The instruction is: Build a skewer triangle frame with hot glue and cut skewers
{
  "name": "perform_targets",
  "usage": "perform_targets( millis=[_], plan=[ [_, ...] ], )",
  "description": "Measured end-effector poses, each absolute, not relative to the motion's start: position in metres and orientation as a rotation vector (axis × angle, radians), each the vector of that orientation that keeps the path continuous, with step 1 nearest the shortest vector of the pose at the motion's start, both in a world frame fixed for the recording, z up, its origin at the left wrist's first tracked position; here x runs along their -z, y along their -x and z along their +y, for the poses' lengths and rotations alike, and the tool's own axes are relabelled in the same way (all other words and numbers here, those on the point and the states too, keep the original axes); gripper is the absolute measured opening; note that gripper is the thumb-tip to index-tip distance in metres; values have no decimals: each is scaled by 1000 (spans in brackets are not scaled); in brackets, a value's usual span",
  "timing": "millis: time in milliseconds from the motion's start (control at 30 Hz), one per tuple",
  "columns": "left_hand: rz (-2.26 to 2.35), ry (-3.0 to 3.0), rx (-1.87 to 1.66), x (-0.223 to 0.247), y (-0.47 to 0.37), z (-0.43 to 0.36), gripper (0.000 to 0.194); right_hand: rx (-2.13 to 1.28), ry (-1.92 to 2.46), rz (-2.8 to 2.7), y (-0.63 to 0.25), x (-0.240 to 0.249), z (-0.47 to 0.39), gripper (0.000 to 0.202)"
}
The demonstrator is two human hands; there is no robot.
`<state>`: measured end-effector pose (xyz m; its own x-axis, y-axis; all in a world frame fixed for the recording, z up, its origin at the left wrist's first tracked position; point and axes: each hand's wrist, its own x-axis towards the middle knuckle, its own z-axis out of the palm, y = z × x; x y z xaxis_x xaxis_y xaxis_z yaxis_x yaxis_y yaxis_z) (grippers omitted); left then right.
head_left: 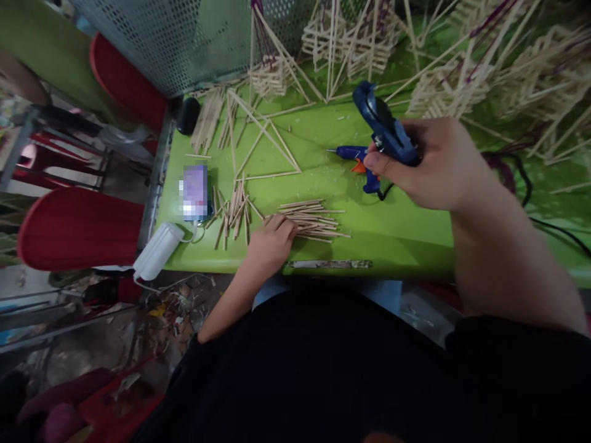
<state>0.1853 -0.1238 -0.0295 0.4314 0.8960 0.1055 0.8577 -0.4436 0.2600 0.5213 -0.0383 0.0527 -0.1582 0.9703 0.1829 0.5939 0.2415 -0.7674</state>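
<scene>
My left hand (271, 241) rests on the green table, its fingers curled over the left ends of a bundle of short wooden sticks (318, 220). My right hand (438, 163) is raised over the table, closed around a dark blue hand tool with a curved, jaw-like head (385, 120); its exact kind is unclear. Below that tool lies a blue glue gun (353, 152) with an orange trigger, its nozzle pointing left. A second loose pile of short sticks (237, 209) lies left of my left hand. Behind it is a triangular frame of long sticks (265, 141).
Several stick structures with purple strings (355, 40) stand along the back and right. At the left edge are flat sticks (207, 120), a black object (188, 115), a blurred-out phone-like item (196, 191) and a white power strip (158, 251). A black cord (558, 231) runs right. Red chairs (83, 227) stand left.
</scene>
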Motion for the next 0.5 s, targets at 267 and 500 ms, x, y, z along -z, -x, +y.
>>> perform_targets(
  millis=[267, 500],
  plan=[
    [1515, -2519, -422, 38, -164, -135, 16, -643, 1597, -1981, -517, -63, -43, 29],
    [1440, -2499, -333, 33, -177, -128, 22, -686, 1628, -2062, -510, -60, -42, 35]
  ],
)
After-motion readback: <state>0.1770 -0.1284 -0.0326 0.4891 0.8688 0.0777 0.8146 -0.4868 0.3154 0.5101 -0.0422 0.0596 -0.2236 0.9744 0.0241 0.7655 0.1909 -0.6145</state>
